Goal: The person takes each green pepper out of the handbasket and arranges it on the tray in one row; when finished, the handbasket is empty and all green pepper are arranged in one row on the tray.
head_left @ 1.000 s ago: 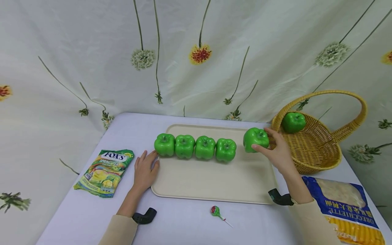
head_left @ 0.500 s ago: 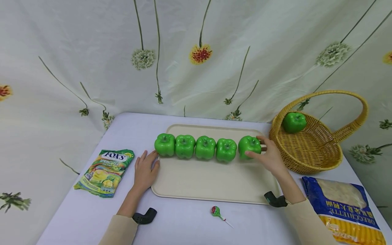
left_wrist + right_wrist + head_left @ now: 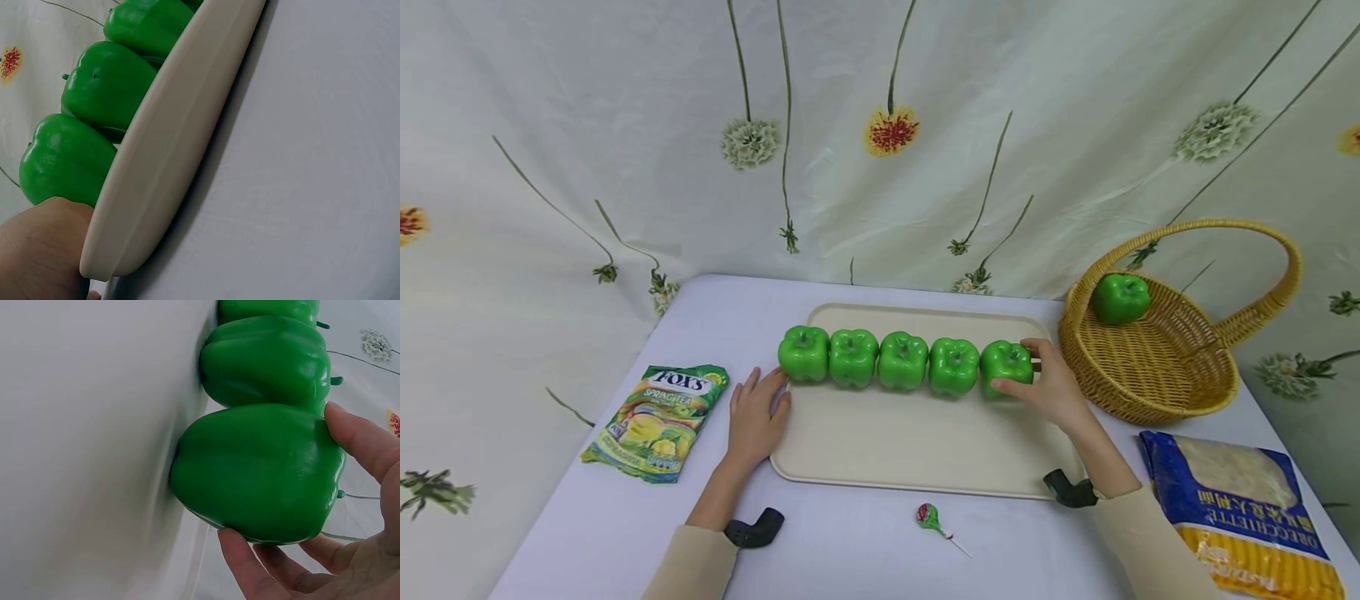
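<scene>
In the head view, several green bell peppers stand in a row, stems up, on a beige tray [image 3: 917,450]. The rightmost bell pepper [image 3: 259,472] is held by my right hand [image 3: 1051,387], thumb on its near side and fingers round its far right side. It sits right against its neighbour, another bell pepper [image 3: 954,367]. My left hand [image 3: 758,419] rests at the tray's left edge, fingers extended, their tips beside the leftmost bell pepper [image 3: 804,353]. The left wrist view has that hand at the tray's end, most of its fingers hidden.
A wicker basket [image 3: 1157,367] with a tall handle stands right of the tray, one more bell pepper [image 3: 1121,299] inside. Below it lies a bag of pasta [image 3: 1247,508]. A lollipop [image 3: 929,518] is in front of the tray, and a candy bag [image 3: 658,423] lies at left.
My right hand has brought its bell pepper down and left from beside the basket to the right end of the row. The left hand has stayed in place.
</scene>
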`<state>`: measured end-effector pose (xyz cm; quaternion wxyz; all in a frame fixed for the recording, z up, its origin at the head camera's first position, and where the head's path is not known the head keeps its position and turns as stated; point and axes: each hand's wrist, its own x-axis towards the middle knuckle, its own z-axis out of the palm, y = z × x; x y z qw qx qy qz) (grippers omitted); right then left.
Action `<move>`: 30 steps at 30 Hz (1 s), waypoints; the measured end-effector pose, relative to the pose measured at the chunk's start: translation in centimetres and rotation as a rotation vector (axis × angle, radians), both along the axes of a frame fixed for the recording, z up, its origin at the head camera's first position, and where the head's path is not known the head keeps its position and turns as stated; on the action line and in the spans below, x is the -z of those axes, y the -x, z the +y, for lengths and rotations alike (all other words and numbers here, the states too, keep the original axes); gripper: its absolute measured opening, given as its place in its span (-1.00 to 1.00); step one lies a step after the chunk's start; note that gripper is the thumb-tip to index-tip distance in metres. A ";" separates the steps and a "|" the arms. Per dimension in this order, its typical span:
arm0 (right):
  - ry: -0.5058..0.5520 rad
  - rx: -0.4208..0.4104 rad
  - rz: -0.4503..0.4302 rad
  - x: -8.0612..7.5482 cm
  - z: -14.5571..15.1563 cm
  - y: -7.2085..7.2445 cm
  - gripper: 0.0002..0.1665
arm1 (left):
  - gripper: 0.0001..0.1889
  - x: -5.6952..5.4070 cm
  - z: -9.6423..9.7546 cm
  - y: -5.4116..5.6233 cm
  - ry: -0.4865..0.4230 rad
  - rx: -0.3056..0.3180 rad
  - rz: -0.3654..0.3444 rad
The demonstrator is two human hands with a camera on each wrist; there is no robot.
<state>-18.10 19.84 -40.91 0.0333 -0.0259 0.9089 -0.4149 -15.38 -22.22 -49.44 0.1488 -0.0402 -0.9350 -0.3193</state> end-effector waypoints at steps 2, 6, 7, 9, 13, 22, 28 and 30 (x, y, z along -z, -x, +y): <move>-0.001 -0.001 0.000 0.0 -0.1 0.0 0.04 | -0.57 0.0 0.0 0.0 0.002 0.000 0.011; -0.005 -0.002 0.004 -0.1 -0.2 0.0 0.05 | -0.57 0.1 0.0 0.1 -0.001 -0.004 0.020; -0.004 -0.002 0.004 -0.1 -0.2 0.0 0.06 | -0.57 0.1 -0.1 0.1 -0.002 -0.004 0.018; -0.007 -0.003 0.004 -0.1 -0.2 0.0 0.06 | -0.57 0.1 -0.1 0.0 -0.007 -0.004 0.007; -0.004 -0.007 0.000 0.0 -0.1 0.0 0.07 | -0.57 0.1 -0.1 0.0 -0.007 -0.001 -0.008; -0.009 -0.011 0.001 0.0 0.1 -0.2 0.07 | -0.57 -0.2 0.0 -0.1 -0.001 0.003 -0.017; -0.001 -0.018 0.008 -0.3 0.3 -0.4 -0.01 | -0.57 -0.1 0.0 -0.1 -0.003 -0.001 -0.002; 0.002 -0.021 0.011 -0.4 0.4 -0.5 -0.03 | -0.57 0.0 0.1 -0.1 -0.004 -0.004 0.012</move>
